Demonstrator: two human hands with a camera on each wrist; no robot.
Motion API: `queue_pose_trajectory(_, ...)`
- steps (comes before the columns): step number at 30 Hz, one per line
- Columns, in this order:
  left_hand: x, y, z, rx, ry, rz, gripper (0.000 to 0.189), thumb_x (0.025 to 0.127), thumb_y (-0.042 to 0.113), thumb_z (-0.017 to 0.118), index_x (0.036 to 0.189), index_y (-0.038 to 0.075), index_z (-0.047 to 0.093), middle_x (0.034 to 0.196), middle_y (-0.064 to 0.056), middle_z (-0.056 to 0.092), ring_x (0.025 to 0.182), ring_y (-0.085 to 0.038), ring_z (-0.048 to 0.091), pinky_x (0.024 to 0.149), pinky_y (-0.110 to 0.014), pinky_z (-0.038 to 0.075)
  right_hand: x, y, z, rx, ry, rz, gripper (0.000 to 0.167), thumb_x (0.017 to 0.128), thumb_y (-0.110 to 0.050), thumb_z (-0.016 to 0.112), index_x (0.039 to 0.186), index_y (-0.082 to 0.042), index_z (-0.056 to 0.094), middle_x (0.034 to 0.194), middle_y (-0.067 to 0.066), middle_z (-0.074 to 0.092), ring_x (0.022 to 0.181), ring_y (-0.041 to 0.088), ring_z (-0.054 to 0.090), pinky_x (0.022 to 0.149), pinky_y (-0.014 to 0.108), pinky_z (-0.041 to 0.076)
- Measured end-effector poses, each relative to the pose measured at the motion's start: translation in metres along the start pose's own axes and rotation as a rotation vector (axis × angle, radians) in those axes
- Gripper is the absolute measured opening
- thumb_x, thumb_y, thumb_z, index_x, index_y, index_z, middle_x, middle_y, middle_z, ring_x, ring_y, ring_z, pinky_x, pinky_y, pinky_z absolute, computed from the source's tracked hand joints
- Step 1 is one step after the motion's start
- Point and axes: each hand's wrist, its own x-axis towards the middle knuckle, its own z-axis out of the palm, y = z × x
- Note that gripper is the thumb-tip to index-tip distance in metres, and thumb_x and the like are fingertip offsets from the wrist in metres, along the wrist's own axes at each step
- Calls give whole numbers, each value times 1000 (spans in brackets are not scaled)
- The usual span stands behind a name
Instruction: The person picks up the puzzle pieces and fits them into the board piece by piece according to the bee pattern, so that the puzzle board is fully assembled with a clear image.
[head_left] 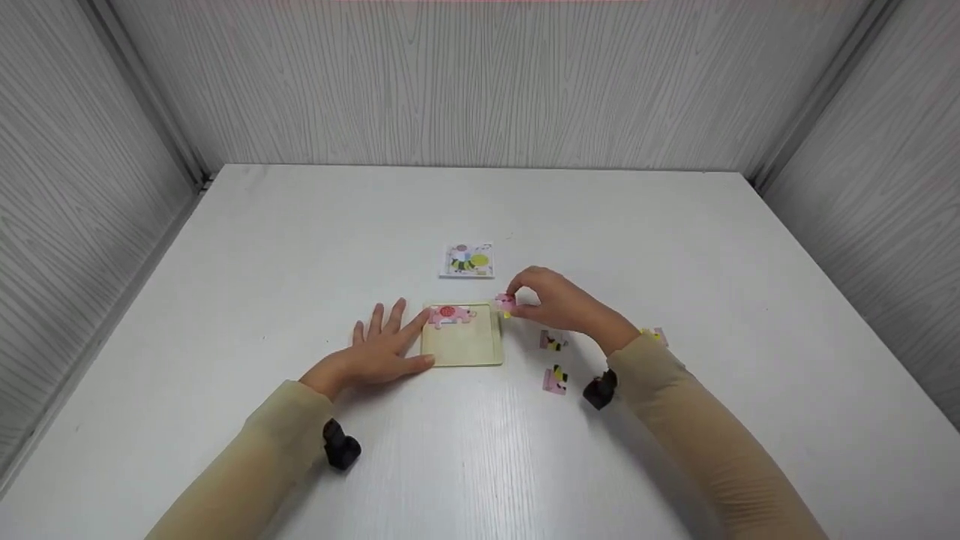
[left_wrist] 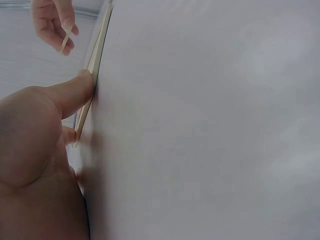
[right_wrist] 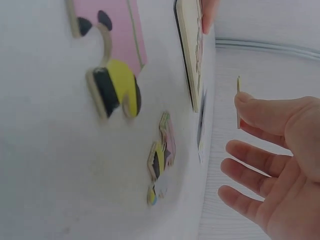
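Observation:
A shallow wooden puzzle tray [head_left: 465, 346] lies on the table with joined pink puzzle pieces [head_left: 450, 316] along its far left edge. My left hand [head_left: 382, 354] rests at the tray's left side, fingers spread, its thumb and index finger touching the border. Between thumb and forefinger, my right hand [head_left: 559, 300] pinches a small pink and yellow puzzle piece [head_left: 504, 303] above the tray's far right corner. In the right wrist view that puzzle piece [right_wrist: 238, 102] appears edge-on, raised off the table, with the other fingers apart from it.
Two loose pieces, one upper [head_left: 553, 341] and one lower [head_left: 556, 380], lie right of the tray. Another yellow and pink piece [head_left: 654, 335] is partly hidden by the right forearm. Beyond the tray lies a picture card [head_left: 469, 260] with a bee. Grey panels [head_left: 480, 82] enclose the table.

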Motion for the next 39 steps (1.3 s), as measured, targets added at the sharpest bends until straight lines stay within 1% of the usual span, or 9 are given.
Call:
queue_pose_trajectory(7,-2,-1,0,0,-5,-14,80,90,57,45,151,22,6,152,-17,-17,134,-40,-25,99,-63,-14,10,-9,9,-14,-41,29,24,88,-20,65,109,-9,61,119,5,55,117,21,45,100,37,36)
queue_pose_trajectory(11,-3,-2,-1,-1,2,-13,80,90,56,45,151,21,7,152,-17,-16,134,-40,-24,99,-63,-14,16,-13,12,-36,-47,-3,23,88,-17,65,109,-8,61,116,6,56,115,21,47,98,36,37)
queue_pose_trajectory(15,0,-2,-1,-3,4,-14,79,90,56,45,151,22,7,153,-16,-16,134,-39,-24,100,-63,-13,20,-13,15,-60,-51,-32,22,89,-14,64,109,-5,61,112,6,57,111,20,49,96,34,39)
queue_pose_trajectory(21,1,-2,0,2,1,-23,79,90,56,45,151,23,7,153,-16,-16,134,-39,-24,100,-63,-14,29,-17,20,-72,-86,18,23,88,-17,64,110,-7,62,113,5,57,111,18,48,97,33,38)
queue_pose_trajectory(24,0,-2,-1,1,-1,-26,79,90,57,45,151,23,6,153,-16,-17,134,-38,-24,100,-62,-14,32,-18,23,-88,-106,39,23,89,-18,64,109,-8,62,112,4,57,106,17,49,95,32,40)
queue_pose_trajectory(29,0,-2,0,-11,-2,-21,79,90,57,45,151,22,7,152,-15,-18,134,-38,-26,99,-62,-15,36,-18,27,-104,-113,46,20,90,-18,63,107,-8,64,107,3,57,99,17,49,90,31,42)
queue_pose_trajectory(36,0,0,0,-11,-4,-34,80,89,58,46,151,25,6,153,-15,-18,134,-37,-25,100,-61,-16,37,-18,30,-124,-127,79,20,90,-20,63,107,-10,64,107,2,55,99,16,47,91,30,41)
queue_pose_trajectory(37,0,0,-1,-11,-1,-30,80,89,57,46,151,23,7,152,-16,-17,134,-38,-25,99,-62,-16,38,-18,30,-123,-126,82,20,90,-20,63,107,-10,64,107,2,55,99,17,47,91,30,41)
queue_pose_trajectory(39,0,0,-1,-3,0,-31,80,89,57,46,151,24,6,152,-16,-17,134,-39,-25,99,-62,-15,38,-18,30,-129,-121,69,19,89,-20,63,105,-10,64,105,2,55,98,17,47,89,31,42)
